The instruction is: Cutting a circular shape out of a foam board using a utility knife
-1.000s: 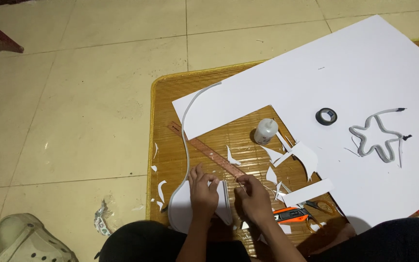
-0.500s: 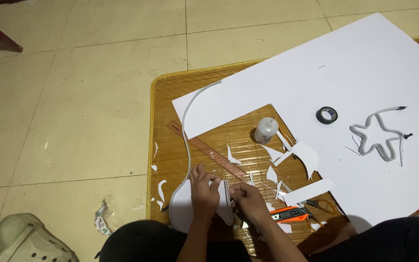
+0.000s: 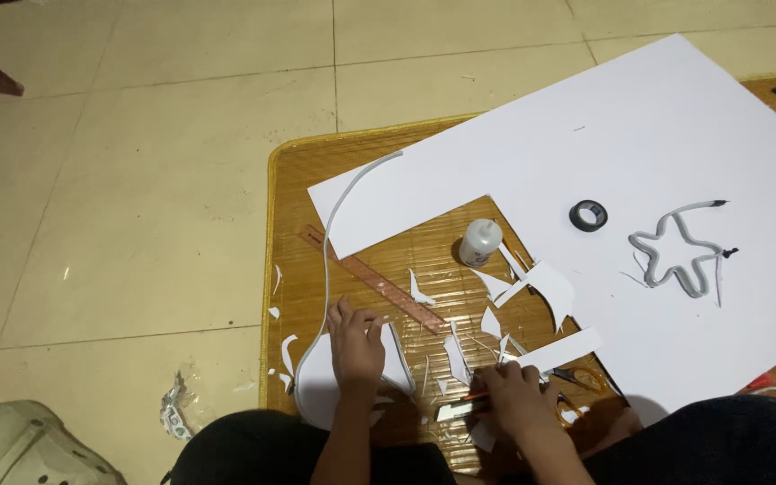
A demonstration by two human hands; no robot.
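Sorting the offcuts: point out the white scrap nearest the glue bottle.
The thin pointed sliver just right of the bottle; every other scrap lies lower on the mat.

A woven bamboo mat lay on the tiled floor; beyond the left hand, a white sheet, ruler and glue bottle rested on it; a grey sandal sat leftward on the tiles

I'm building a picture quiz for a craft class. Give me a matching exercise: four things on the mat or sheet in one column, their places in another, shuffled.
Things:
1. glue bottle
2. tape roll
3. star outline
4. ruler

Places:
A. on the white sheet, right of the tape roll
B. slanting on the mat, beyond the left hand
C. in the sheet's cut-out corner
D. on the white sheet, right of the bottle

Pairs: 1-C, 2-D, 3-A, 4-B
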